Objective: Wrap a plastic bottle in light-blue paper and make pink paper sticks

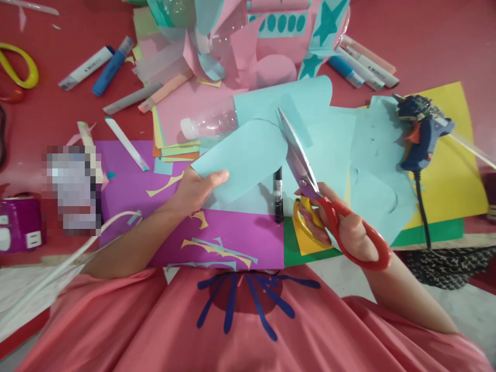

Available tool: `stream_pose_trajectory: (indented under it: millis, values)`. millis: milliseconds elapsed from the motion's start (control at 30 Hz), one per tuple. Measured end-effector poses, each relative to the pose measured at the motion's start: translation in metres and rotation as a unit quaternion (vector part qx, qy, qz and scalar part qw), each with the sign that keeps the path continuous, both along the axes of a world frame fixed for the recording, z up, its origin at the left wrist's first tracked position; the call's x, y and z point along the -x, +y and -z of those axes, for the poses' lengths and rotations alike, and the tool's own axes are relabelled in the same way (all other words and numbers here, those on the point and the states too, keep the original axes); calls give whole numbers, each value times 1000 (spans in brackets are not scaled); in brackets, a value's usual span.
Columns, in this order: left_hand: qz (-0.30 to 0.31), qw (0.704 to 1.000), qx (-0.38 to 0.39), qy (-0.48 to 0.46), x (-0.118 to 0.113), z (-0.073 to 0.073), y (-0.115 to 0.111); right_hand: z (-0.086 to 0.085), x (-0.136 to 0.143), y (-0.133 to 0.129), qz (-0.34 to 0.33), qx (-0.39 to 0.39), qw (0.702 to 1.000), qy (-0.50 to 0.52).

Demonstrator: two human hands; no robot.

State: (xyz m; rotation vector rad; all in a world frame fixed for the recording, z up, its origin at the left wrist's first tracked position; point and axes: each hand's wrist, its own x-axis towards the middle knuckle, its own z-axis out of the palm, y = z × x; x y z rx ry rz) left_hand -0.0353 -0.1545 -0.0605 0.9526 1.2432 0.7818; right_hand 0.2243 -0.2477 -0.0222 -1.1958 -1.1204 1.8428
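My left hand (199, 188) pinches the lower left edge of a light blue sheet of paper (244, 155), thumb on top. In my right hand (349, 227) are large scissors (298, 150) with one red and one yellow handle. Their blades point up and away, at the right end of the held paper, where a curved edge shows. A black marker (278, 196) lies just left of the scissors, on the paper below. Behind the held sheet lies a clear plastic bottle (213, 124) with a white cap, its right part covered by light blue paper.
A blue glue gun (424, 139) rests on light blue and yellow paper at the right, its cord running toward me. Markers (112, 64) lie at the back left. Paper scraps (217, 250) litter the purple sheet (248, 232). Pink and teal paper pieces (279, 46) stand at the back.
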Motion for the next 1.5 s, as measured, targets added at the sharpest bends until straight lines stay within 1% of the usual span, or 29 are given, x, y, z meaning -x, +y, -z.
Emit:
stream_pose_trajectory:
  millis: [133, 233, 300, 467, 533, 633, 700, 733, 767, 833, 867, 933, 1000, 1067, 1200, 1333, 1400, 1433, 1500]
  values:
    - [9, 998, -14, -56, 0, -10, 12, -2, -2, 1, 1, 32, 999, -17]
    - [9, 998, -19, -52, 0, -18, 18, -5, -3, 1, -3, 59, 998, -31]
    - [15, 998, -10, -57, 1, -21, 21, -6, -3, 1, -5, 72, 997, -36]
    - [36, 996, -10, -76, 5, -17, 25, 0, -2, -5, -7, 56, 998, -24]
    - [32, 995, -15, -97, 3, -16, 23, 3, 2, -7, 3, 47, 999, -16]
    - [22, 987, -47, -152, -1, -17, 19, 6, 9, -8, 19, 42, 999, 14]
    - [37, 981, -67, -176, -3, -16, 14, 8, 14, -8, 22, 38, 998, 33]
    - [58, 979, -72, -181, -3, -14, 11, 8, 17, -8, 23, 35, 998, 40]
    - [59, 979, -82, -180, -2, -10, 9, 8, 20, -8, 26, 32, 998, 45]
    - [108, 976, -95, -161, 1, -1, 4, 9, 25, -8, 33, 24, 998, 53]
    - [118, 976, -116, -140, 3, 4, 1, 9, 27, -9, 35, 20, 998, 57]
    - [150, 980, -106, -76, 5, 11, -3, 10, 31, -10, 30, 13, 997, 67]
    - [136, 986, -91, -12, 5, 12, -6, 11, 34, -12, 17, 12, 997, 74]
    - [128, 988, -79, 26, 2, 10, -7, 12, 36, -14, 8, 18, 996, 83]
    - [123, 990, -68, 30, -6, -1, -6, 11, 37, -15, 6, 24, 996, 84]
    - [150, 986, -30, 67, -11, -17, -4, 9, 36, -14, -12, 10, 997, 74]
    - [157, 983, -30, 94, -13, -23, -4, 9, 36, -14, -24, -3, 998, 66]
    - [159, 981, -30, 102, -14, -23, -4, 10, 35, -15, -25, -8, 998, 61]
    - [157, 981, -31, 108, -16, -19, -5, 13, 34, -16, -22, -9, 998, 53]
